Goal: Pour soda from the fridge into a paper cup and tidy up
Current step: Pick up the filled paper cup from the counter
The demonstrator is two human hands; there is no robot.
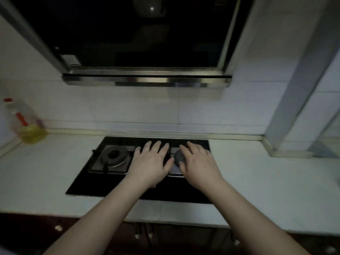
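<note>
Both hands are out flat over the stove, palms down, holding nothing. The left hand (150,161) has its fingers spread and straight, hovering over the middle of the black glass hob (86,183), between the two burners. The right hand (197,162) sits just beside it, fingers relaxed and loosely spread over the right burner (177,157), which is mostly hidden under it; can't tell if the fingers are actually touching it or just above. The left burner (114,155) is in plain sight, dark ring on a metal tray. The hob is set into a pale countertop (46,173). Back left corner, against the tiled wall (110,107), there's a clear plastic oil bottle (25,124) with a red cap and a bit of yellow oil at the bottom. Overhead hangs a dark range hood (147,78) with a shiny metal edge. Dark cabinet fronts (27,232) with small pale knobs run below the counter. No soda, fridge or paper cup anywhere in this view, and the whole thing is pretty dim and blurry.
</note>
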